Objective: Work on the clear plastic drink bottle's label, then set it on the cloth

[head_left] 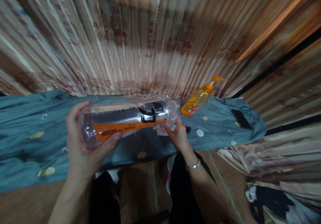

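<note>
My left hand [82, 143] is wrapped round the base of a clear plastic bottle [127, 118] with a silver, black and orange label. The bottle lies sideways in the air above a table covered by a blue-grey cloth [35, 143]. My right hand [177, 133] grips the bottle's neck end, fingers closed around it. A white cap [200, 133] lies on the cloth just right of my right hand. A silver bracelet [193, 166] sits on my right wrist.
An orange pump dispenser bottle [199, 97] stands at the back of the table. A dark phone [241, 119] lies near the cloth's right end. Flattened cardboard [150, 40] lines the wall behind. More cardboard and dark items lie on the floor at right.
</note>
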A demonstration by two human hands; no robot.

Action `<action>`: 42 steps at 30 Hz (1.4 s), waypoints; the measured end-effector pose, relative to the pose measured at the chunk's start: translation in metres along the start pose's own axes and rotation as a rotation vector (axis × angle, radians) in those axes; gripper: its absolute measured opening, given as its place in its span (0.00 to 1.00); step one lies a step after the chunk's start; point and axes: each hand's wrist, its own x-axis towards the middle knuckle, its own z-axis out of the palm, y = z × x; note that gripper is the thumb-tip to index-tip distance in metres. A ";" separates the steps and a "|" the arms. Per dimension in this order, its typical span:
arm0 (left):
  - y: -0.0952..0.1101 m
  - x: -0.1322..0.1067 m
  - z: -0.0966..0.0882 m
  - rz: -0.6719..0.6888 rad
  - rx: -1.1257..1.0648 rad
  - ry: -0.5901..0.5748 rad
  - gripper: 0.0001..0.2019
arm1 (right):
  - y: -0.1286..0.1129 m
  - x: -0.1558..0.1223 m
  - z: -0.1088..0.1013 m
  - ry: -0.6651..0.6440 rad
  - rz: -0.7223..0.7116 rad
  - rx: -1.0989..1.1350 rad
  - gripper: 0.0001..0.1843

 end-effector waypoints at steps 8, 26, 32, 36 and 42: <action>0.000 0.000 0.000 -0.003 -0.015 0.008 0.48 | -0.001 0.000 -0.001 0.017 -0.025 0.025 0.32; -0.001 0.000 -0.002 0.031 -0.021 0.003 0.48 | 0.005 0.000 0.002 0.013 -0.052 0.009 0.29; 0.003 0.001 0.000 0.042 -0.021 -0.005 0.48 | 0.004 0.000 0.003 0.025 -0.049 -0.003 0.29; 0.003 0.002 0.000 0.052 -0.025 -0.004 0.48 | 0.002 0.000 0.001 0.020 -0.050 0.007 0.28; 0.003 0.002 -0.001 0.059 0.009 -0.003 0.48 | -0.002 0.000 -0.002 0.001 -0.029 0.029 0.29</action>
